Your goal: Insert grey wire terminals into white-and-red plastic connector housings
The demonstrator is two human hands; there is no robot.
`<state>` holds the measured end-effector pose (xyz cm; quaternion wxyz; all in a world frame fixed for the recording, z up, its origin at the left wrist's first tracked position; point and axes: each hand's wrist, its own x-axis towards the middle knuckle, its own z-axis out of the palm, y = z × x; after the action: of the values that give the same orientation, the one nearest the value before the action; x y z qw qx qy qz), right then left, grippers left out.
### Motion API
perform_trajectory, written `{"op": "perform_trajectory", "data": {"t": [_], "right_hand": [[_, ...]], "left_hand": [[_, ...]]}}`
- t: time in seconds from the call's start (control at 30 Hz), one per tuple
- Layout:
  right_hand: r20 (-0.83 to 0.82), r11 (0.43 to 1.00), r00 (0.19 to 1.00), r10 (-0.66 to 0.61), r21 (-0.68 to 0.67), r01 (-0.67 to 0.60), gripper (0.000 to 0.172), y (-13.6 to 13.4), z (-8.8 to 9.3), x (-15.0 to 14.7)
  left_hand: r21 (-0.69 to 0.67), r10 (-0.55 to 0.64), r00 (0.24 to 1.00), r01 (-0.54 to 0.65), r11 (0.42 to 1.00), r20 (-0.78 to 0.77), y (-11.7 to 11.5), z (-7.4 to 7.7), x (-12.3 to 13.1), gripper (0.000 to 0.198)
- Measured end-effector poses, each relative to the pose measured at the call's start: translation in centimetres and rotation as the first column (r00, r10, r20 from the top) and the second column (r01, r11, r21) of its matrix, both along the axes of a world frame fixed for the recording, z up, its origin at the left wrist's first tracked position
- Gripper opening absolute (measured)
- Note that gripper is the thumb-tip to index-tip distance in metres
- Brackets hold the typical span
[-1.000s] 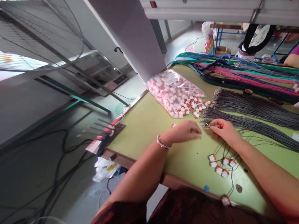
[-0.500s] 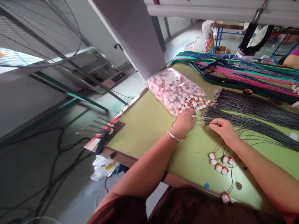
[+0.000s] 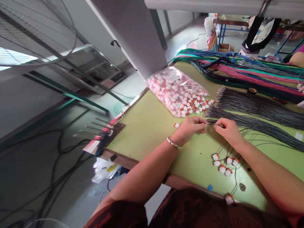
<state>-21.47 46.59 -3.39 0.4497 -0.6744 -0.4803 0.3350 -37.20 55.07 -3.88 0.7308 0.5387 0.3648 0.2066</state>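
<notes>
My left hand (image 3: 192, 126) is closed in a pinch over the green table (image 3: 147, 126); what it holds is hidden by the fingers. My right hand (image 3: 227, 129) pinches the end of a thin grey wire (image 3: 258, 133), its tip meeting the left fingers. Just beyond the hands lies a clear bag of red-and-white connectors (image 3: 174, 90), with several spilled at its mouth (image 3: 198, 106). Grey wire bundles (image 3: 256, 109) fan out to the right. Several connectors with wires attached (image 3: 223, 164) lie near my right forearm.
Coloured wire bundles (image 3: 237, 71) cross the far end of the table. One loose connector (image 3: 176, 125) lies left of my left hand. A metal rack with prongs (image 3: 102, 133) stands at the table's left edge. A white pillar (image 3: 135, 34) rises behind the bag. Cables trail on the floor.
My left hand reached out to the spilled connectors by the bag, then drew back in a pinch to meet my right hand. The right hand stayed nearly still with the wire.
</notes>
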Motion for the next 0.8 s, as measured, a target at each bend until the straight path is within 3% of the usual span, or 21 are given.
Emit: {"op": "perform_trajectory", "data": {"t": [0.17, 0.37, 0.8], "right_hand": [[-0.023, 0.999, 1.000, 0.016, -0.045, -0.017, 0.021, 0.05, 0.23, -0.12], [-0.009, 0.998, 0.998, -0.066, -0.006, 0.066, 0.019, -0.11, 0.01, 0.24], [0.122, 0.997, 0.990, -0.066, 0.056, 0.059, 0.012, -0.15, -0.59, 0.01]], "left_hand": [[-0.148, 0.003, 0.993, 0.015, 0.989, 0.119, 0.03, -0.25, 0.19, 0.015], [-0.282, 0.099, 0.973, -0.037, 0.959, 0.210, 0.18, -0.39, 0.03, 0.013], [-0.257, -0.045, 0.968, 0.110, 0.960, 0.246, -0.14, -0.60, -0.24, 0.024]]}}
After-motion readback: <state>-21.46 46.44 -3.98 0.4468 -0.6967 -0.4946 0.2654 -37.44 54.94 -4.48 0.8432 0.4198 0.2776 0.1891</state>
